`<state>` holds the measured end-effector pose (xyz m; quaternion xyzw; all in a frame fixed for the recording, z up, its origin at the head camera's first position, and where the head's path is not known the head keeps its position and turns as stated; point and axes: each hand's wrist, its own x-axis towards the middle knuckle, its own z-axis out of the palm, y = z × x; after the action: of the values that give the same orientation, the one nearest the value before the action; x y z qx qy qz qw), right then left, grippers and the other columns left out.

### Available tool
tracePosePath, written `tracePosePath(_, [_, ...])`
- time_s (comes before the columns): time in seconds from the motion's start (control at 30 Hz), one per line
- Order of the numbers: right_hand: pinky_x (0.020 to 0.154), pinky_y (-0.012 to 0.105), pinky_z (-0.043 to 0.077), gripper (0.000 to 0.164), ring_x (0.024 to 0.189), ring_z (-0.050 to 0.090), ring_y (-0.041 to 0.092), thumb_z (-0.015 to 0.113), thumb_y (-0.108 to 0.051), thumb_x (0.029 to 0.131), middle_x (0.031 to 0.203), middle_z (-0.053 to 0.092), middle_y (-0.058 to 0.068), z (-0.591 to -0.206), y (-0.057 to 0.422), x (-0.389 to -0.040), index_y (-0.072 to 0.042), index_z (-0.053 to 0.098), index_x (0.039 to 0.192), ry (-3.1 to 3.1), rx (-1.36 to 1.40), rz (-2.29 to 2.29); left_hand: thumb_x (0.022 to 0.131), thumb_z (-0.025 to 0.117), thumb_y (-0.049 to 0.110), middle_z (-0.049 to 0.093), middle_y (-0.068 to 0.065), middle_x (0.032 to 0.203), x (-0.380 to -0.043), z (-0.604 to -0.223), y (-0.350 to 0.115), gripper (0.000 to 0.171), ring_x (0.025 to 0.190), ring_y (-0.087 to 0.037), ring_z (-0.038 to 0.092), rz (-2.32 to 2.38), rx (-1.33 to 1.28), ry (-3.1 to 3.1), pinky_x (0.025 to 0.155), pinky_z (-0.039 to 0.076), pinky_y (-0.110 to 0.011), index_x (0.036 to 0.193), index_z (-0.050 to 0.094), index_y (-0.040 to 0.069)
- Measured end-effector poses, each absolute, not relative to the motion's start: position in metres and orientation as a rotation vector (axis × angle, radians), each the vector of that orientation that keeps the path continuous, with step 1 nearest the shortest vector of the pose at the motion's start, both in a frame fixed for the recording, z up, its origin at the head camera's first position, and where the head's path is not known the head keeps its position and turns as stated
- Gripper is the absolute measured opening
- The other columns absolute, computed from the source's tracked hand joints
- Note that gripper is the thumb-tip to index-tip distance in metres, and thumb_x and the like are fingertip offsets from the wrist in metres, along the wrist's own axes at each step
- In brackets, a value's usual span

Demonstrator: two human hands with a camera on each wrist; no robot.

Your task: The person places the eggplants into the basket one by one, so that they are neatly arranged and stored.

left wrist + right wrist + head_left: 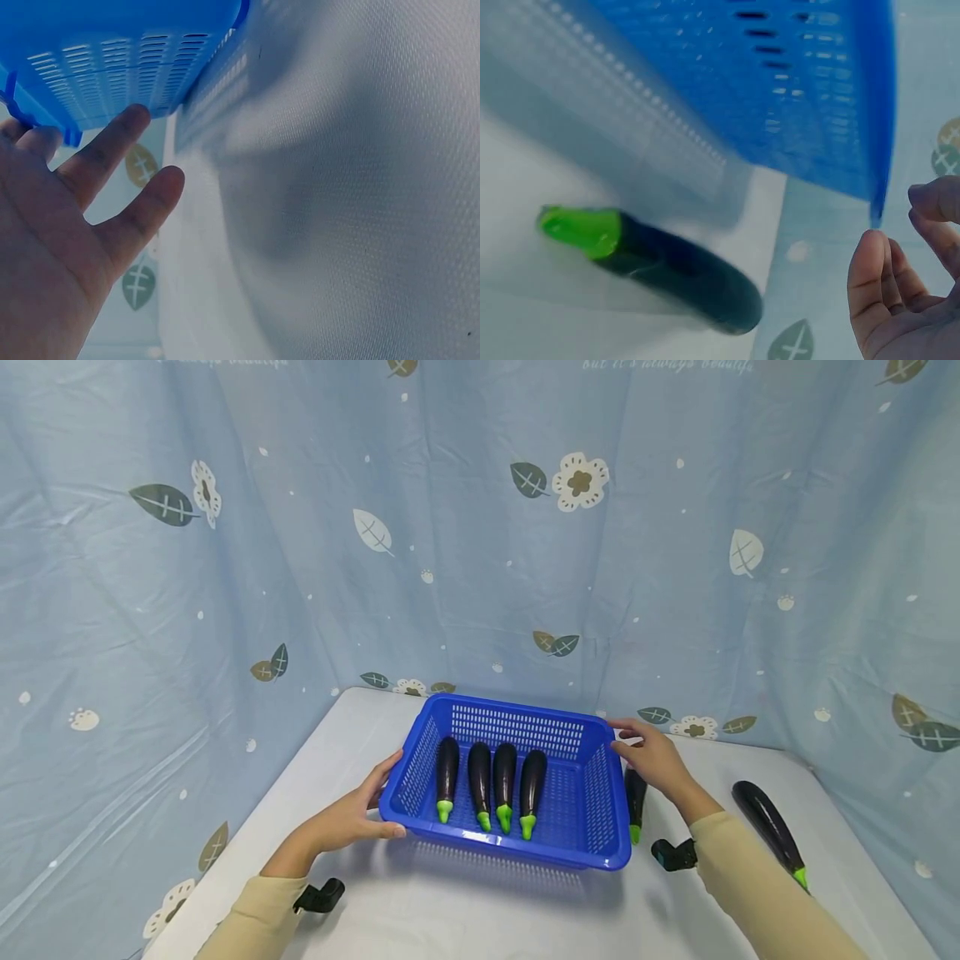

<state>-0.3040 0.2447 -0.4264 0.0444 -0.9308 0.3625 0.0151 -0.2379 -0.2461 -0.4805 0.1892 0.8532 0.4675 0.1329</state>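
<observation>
A blue plastic basket [450, 831] sits at the middle of the table with several dark eggplants [480, 777] in a row inside, green stem ends toward me. At its left side my left hand [345, 822] touches the rim near the front corner, fingers spread, thumb apart. My right hand [656, 760] is at the rim's back right corner, where one fingertip [868, 251] meets the rim's edge and the other fingers stand slightly off it. Below that hand lies another eggplant [635, 802], partly hidden, just outside the basket. Whether the basket's whole bottom touches the table, I cannot tell.
One more eggplant [772, 827] lies on the white table [420, 927] at the far right. A blue patterned curtain [480, 568] hangs behind and along the sides of the table. Dark camera mounts [322, 896] are strapped at both wrists.
</observation>
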Motion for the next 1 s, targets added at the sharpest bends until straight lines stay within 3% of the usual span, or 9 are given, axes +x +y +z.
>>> tracePosePath(0.43, [0.086, 0.049, 0.059, 0.047, 0.12, 0.057, 0.052, 0.056, -0.015, 0.103, 0.141, 0.047, 0.036, -0.45, 0.267, -0.297, 0.001, 0.049, 0.146, -2.945, 0.051, 1.111, 0.083, 0.084, 0.035, 0.016, -0.025, 0.165, -0.237, -0.479, -0.247, 0.116, 0.136, -0.054, 0.042, 1.358, 0.549, 2.471, 0.103, 0.041, -0.069, 0.164, 0.001, 0.032])
tracePosePath(0.73, [0.09, 0.059, 0.054, 0.052, 0.119, 0.055, 0.054, 0.062, -0.019, 0.099, 0.139, 0.046, 0.038, -0.466, 0.282, -0.294, 0.001, 0.05, 0.145, -2.962, -0.066, 0.957, 0.083, 0.084, 0.036, 0.014, -0.025, 0.166, -0.237, -0.478, -0.246, 0.116, 0.137, -0.055, 0.04, 1.351, 0.528, 2.469, 0.104, 0.04, -0.069, 0.164, 0.001, 0.031])
tracePosePath(1.0, [0.099, 0.066, 0.045, 0.058, 0.127, 0.046, 0.057, 0.063, -0.024, 0.099, 0.145, 0.037, 0.04, -0.476, 0.289, -0.295, 0.0, 0.045, 0.149, -2.991, -0.183, 1.012, 0.084, 0.082, 0.035, 0.013, -0.026, 0.166, -0.238, -0.481, -0.246, 0.115, 0.137, -0.054, 0.04, 1.34, 0.534, 2.479, 0.104, 0.041, -0.068, 0.164, 0.0, 0.03])
